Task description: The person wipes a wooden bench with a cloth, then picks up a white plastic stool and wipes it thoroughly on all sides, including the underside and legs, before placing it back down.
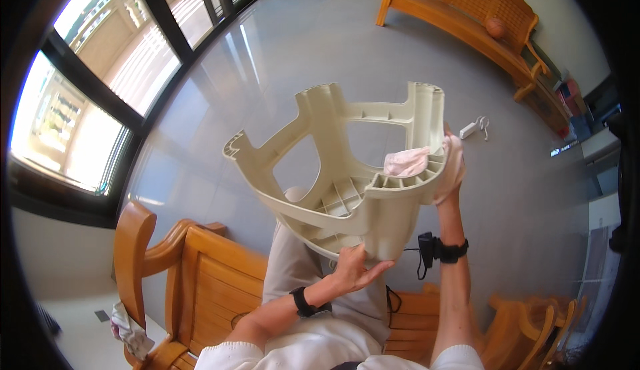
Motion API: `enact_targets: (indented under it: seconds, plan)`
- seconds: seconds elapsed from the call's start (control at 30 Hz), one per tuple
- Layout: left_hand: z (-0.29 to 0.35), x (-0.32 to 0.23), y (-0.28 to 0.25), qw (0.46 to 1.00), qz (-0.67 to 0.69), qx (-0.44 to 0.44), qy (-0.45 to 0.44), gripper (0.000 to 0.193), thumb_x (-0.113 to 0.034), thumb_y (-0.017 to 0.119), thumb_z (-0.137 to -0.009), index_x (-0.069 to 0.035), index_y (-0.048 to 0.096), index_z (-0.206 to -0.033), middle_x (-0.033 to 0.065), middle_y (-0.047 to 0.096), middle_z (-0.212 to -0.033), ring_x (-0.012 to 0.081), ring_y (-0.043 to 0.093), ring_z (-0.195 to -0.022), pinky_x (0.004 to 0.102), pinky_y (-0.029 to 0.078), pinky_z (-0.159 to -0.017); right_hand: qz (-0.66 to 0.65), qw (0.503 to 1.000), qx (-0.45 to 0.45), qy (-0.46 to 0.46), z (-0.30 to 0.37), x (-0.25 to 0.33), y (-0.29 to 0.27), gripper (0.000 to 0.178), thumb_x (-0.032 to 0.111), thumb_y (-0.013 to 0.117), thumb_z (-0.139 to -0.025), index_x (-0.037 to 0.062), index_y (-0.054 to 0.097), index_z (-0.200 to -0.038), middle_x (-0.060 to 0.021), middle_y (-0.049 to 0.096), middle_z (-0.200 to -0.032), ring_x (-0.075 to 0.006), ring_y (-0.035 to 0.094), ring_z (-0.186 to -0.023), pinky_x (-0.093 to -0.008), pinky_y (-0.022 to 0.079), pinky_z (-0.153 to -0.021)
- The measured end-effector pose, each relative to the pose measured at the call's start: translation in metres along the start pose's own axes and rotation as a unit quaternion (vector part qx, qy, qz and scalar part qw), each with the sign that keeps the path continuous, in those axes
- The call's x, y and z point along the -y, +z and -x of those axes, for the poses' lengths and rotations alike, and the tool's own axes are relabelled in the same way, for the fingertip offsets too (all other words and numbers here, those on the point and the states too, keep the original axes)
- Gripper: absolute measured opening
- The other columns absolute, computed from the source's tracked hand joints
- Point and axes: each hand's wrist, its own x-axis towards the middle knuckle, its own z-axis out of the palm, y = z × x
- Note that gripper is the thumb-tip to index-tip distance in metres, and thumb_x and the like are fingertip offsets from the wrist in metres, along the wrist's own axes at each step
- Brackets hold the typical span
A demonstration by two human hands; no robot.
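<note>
A cream plastic stool is held tilted over my lap, its hollow ribbed underside toward me and its legs pointing up and away. My left hand grips the stool's near lower rim, the thumb on the rim and the other fingers partly hidden beneath. On the right, my right hand is closed around a pale pink cloth, pressing it on a stool leg. Part of the cloth lies over the leg's ribbed edge, and most of my right fingers are hidden by it.
I sit on a wooden bench. A white plug-like item with hooks lies on the grey tile floor. A wooden settee with a ball stands far right. Dark-framed glass doors line the left. Another cloth hangs at the bench arm.
</note>
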Motion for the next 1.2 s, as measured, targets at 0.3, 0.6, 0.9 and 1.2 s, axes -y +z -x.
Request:
enact_targets:
  seconds: [0.3,0.6,0.9,1.2]
  plan:
    - [-0.002,-0.001,-0.001,0.999,-0.031,0.026,0.036,0.050,-0.032,0.080,-0.079,0.000,0.058,-0.111,0.0176,0.065,-0.074,0.0406,0.062,-0.064,0.0430,0.050,-0.057,0.183,0.982,0.022,-0.030,0.065,0.048,-0.008,0.027,0.024,0.056,-0.096,0.0040,0.051,-0.115,-0.0088,0.050,-0.109,-0.0209,0.051,-0.092,-0.0301,0.041,-0.083]
    - [0.016,0.030,-0.015,0.983,-0.053,0.168,0.049,0.032,-0.029,0.077,-0.080,-0.007,0.061,-0.097,0.0145,0.065,-0.098,0.0370,0.062,-0.089,0.0446,0.049,-0.076,0.147,0.986,0.026,0.072,0.089,0.084,-0.007,0.018,0.024,0.058,-0.095,0.0098,0.048,-0.095,-0.0002,0.045,-0.076,-0.0114,0.044,-0.065,-0.0227,0.039,-0.061]
    - [0.004,0.056,-0.108,0.981,0.116,0.066,-0.141,0.028,0.004,0.055,-0.084,-0.004,0.062,-0.111,0.0112,0.066,-0.110,0.0265,0.064,-0.098,0.0332,0.047,-0.088,-0.526,0.818,0.005,0.232,0.094,0.098,0.029,0.034,0.029,0.061,-0.095,0.0186,0.038,-0.073,0.0081,0.031,-0.055,-0.0059,0.025,-0.048,-0.0228,0.024,-0.044]
    - [-0.016,0.012,-0.142,0.688,0.672,-0.141,-0.233,0.059,-0.037,0.053,-0.095,0.004,0.046,-0.136,0.0244,0.058,-0.130,0.0342,0.058,-0.120,0.0500,0.035,-0.112,-0.636,0.746,0.034,0.195,0.097,0.072,0.048,0.044,0.053,0.058,-0.092,0.0193,0.039,-0.072,0.0075,0.037,-0.054,-0.0056,0.033,-0.047,-0.0220,0.032,-0.046]
